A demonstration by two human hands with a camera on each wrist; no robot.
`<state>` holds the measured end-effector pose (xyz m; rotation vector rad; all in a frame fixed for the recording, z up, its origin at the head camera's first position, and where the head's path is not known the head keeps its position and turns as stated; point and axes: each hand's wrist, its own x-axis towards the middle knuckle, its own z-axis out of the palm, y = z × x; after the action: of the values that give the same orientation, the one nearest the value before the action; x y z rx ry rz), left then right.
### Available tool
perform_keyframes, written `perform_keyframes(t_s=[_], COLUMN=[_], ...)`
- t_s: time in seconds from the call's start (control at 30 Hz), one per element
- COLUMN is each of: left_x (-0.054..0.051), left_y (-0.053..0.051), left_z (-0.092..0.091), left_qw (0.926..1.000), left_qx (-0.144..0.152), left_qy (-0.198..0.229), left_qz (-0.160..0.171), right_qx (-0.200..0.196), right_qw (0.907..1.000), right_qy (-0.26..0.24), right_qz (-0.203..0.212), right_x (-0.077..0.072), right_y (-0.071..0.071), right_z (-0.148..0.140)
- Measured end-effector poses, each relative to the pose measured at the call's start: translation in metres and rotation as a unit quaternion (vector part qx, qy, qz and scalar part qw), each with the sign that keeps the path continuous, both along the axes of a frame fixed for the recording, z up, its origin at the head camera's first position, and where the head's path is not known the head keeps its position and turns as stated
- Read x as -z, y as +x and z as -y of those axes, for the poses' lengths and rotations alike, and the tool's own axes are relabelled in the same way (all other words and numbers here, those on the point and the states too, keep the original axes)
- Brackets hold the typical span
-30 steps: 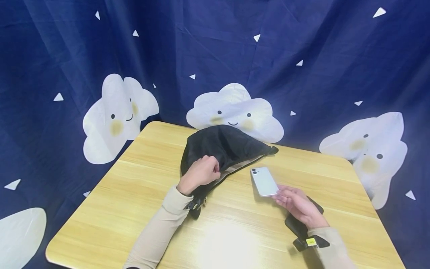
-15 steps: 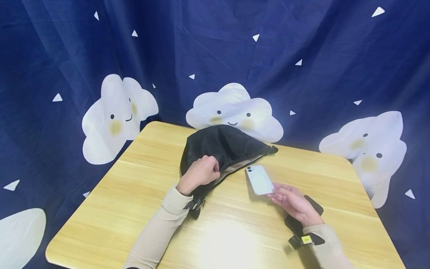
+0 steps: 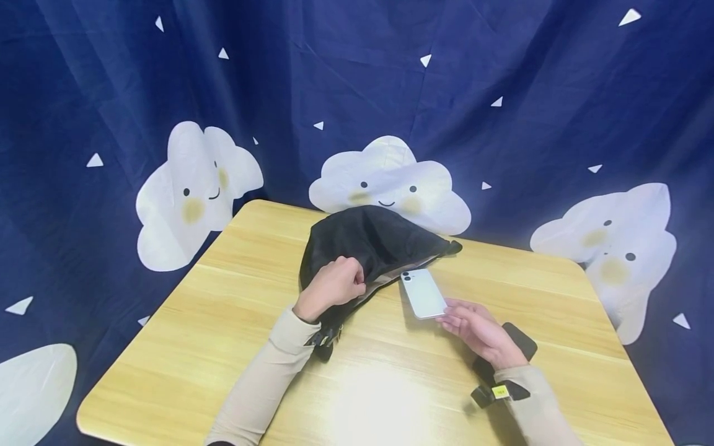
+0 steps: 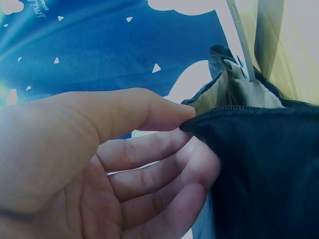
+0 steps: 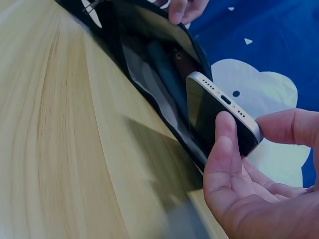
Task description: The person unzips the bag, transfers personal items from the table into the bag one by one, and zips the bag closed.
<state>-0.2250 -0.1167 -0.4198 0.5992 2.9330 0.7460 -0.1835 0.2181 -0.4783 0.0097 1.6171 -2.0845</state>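
A black zippered bag with a light lining lies at the far middle of the table, its mouth held open. My left hand pinches the rim of that mouth between thumb and fingers, plain in the left wrist view. By its lower end, my right hand holds a white smartphone, camera end toward the bag. The phone's far end is at the opening; whether it touches the lining I cannot tell. Inside the bag, a dark blue thing and a dark brown piece with a snap show partly.
A dark flat thing with rounded corners lies on the wooden table beneath the right wrist, partly hidden. Black wrist camera mounts sit on the sleeves. Behind the table hangs a blue curtain with cloud prints.
My right hand has moved the phone left and slightly away from me, up to the bag's mouth. The left hand and the bag have stayed in place.
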Motion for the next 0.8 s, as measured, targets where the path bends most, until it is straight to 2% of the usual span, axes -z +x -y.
perform_keyframes(t_s=[0.43,0.8], left_x=[0.0,0.001], left_y=[0.0,0.0], left_z=[0.0,-0.001], left_qw=[1.0,1.0], left_qx=[-0.003,-0.007], left_qy=[0.0,0.0], left_qz=[0.002,0.001], right_qx=[0.001,-0.002], right_qw=[0.9995,0.9994], right_qy=[0.029,0.027], right_qz=[-0.012,-0.021], right_x=[0.003,0.009], right_y=[-0.005,-0.011], right_z=[0.014,0.031])
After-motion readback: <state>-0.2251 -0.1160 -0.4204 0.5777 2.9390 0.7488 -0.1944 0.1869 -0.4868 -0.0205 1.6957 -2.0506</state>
